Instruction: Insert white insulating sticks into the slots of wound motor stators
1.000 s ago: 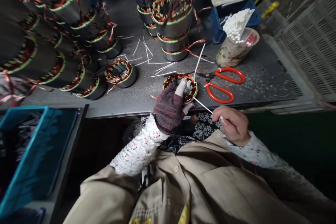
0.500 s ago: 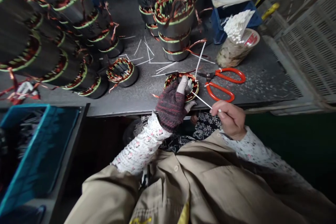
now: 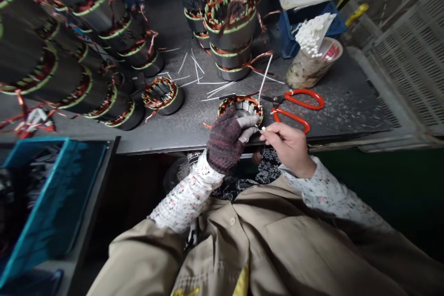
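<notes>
My left hand [image 3: 227,138], in a dark knitted glove with pale wrapped fingertips, is closed on the near rim of a wound motor stator [image 3: 247,101]. The stator lies at the table's front edge, with copper windings and green slot liners around its bore. Close by the left fingertips, my bare right hand [image 3: 289,145] pinches a thin white lacing cord [image 3: 263,128]; only a short bit of it shows. Another length of white cord [image 3: 265,78] rises from the stator's far right side. Orange-handled scissors [image 3: 294,106] lie open just right of the stator.
A small stator [image 3: 163,95] stands to the left, before tall stator stacks [image 3: 79,69]. Another stack [image 3: 231,32] rises behind the work. Cut white cords [image 3: 215,88] are scattered there. A cup [image 3: 314,62] of white strips and a blue bin [image 3: 287,37] stand right.
My right hand has moved left and slightly up to the stator's near rim, and the taut cord no longer spans between them. My left fingers have shifted toward it, uncovering more bore.
</notes>
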`<act>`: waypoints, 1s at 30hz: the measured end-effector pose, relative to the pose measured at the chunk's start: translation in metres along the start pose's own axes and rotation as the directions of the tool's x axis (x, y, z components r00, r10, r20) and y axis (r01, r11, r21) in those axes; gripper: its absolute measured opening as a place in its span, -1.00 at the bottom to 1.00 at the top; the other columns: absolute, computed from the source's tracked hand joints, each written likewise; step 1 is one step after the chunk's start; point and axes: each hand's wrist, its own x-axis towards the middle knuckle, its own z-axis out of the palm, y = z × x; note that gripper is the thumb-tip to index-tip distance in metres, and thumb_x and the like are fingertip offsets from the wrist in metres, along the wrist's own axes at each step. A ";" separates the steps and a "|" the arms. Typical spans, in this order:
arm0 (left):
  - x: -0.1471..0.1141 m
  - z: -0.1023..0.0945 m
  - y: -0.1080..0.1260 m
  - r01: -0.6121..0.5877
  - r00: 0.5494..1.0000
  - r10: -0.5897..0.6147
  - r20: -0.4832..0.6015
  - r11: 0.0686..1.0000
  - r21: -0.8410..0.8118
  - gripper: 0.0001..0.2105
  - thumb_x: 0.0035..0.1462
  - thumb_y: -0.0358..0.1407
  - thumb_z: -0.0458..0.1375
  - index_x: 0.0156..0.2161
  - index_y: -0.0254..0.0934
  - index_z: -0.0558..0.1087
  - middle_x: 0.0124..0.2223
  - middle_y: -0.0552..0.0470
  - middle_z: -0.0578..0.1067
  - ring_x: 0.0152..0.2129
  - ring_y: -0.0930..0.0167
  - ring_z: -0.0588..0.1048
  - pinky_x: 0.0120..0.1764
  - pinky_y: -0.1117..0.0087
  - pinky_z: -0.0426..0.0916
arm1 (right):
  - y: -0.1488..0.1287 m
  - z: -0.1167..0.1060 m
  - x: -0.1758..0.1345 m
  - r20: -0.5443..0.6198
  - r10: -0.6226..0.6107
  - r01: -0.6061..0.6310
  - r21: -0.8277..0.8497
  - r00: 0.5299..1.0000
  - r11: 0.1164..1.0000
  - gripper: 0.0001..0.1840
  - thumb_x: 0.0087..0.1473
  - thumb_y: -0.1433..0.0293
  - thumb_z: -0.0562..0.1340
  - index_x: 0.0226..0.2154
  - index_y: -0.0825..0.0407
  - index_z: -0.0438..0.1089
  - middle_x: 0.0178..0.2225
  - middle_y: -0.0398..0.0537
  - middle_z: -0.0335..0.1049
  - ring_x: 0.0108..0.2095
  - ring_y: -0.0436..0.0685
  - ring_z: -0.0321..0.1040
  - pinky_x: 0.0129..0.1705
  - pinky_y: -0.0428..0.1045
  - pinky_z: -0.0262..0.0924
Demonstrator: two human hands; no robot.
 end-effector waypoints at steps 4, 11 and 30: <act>0.003 -0.003 0.000 -0.071 0.997 0.071 -0.021 0.997 0.000 -0.83 0.33 -0.38 0.17 -0.02 -0.19 0.55 -0.11 -0.02 0.65 0.00 0.34 0.57 0.14 0.17 0.47 | -0.008 -0.002 0.003 0.019 -0.054 0.055 -0.057 0.998 0.997 -0.76 0.24 0.34 0.20 -0.46 -0.01 0.44 -0.48 -0.13 0.46 -0.47 0.03 0.38 -0.38 -0.03 0.27; 0.004 -0.004 0.001 -0.067 0.998 0.066 0.022 0.997 0.044 -0.82 0.30 -0.39 0.21 -0.01 -0.23 0.53 -0.04 -0.02 0.65 0.02 0.35 0.58 0.22 0.14 0.43 | 0.007 0.003 0.014 0.031 -0.032 0.038 -0.191 0.999 0.981 -0.76 0.12 0.42 0.26 -0.56 0.00 0.35 -0.60 -0.21 0.33 -0.58 -0.03 0.20 -0.49 -0.06 0.07; 0.003 -0.007 0.001 -0.101 0.988 0.079 0.129 0.980 0.172 -0.81 0.36 -0.33 0.11 0.00 -0.17 0.52 0.01 0.00 0.63 0.06 0.36 0.57 0.29 0.06 0.36 | -0.020 -0.006 0.015 0.172 0.021 0.016 -0.210 0.985 0.978 -0.62 0.19 0.26 0.24 -0.62 -0.02 0.26 -0.60 -0.18 0.22 -0.58 -0.01 0.13 -0.50 -0.02 0.02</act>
